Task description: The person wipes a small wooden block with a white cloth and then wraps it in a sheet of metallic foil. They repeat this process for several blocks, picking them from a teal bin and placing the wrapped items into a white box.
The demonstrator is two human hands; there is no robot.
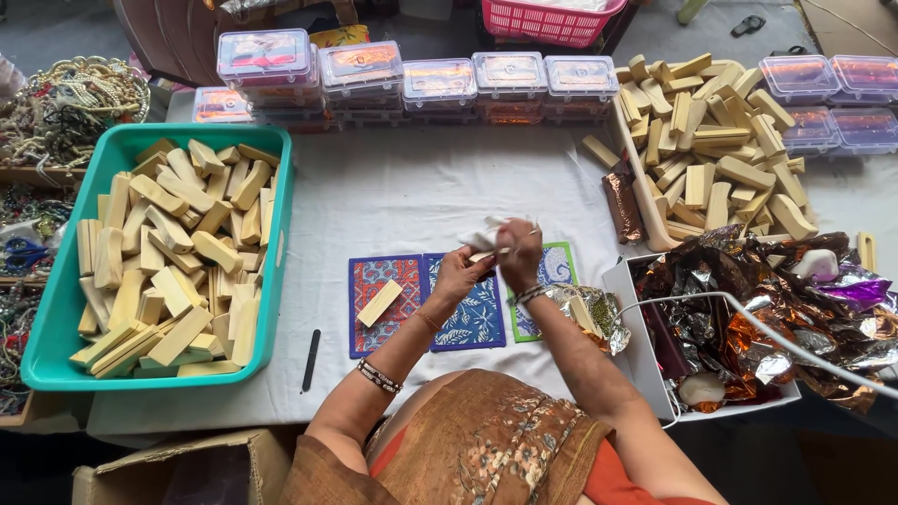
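My left hand point(460, 271) and my right hand point(519, 252) meet above the table, both gripping a pale bar partly wrapped in white tissue paper point(486, 234). Below them lie three patterned cloth mats: a red-blue one point(368, 323), a blue floral one point(475, 323) and a green-edged one point(559, 266). A bare cream soap bar point(380, 303) rests on the red-blue mat. A bar half wrapped in silver foil point(591, 313) lies by my right forearm.
A teal tub point(56, 318) full of cream bars stands at the left. A heap of bars point(711, 140) sits at the back right. A white box of crumpled foil point(748, 318) is at the right. Clear lidded boxes point(440, 84) line the back. A black pen point(311, 360) lies near the front edge.
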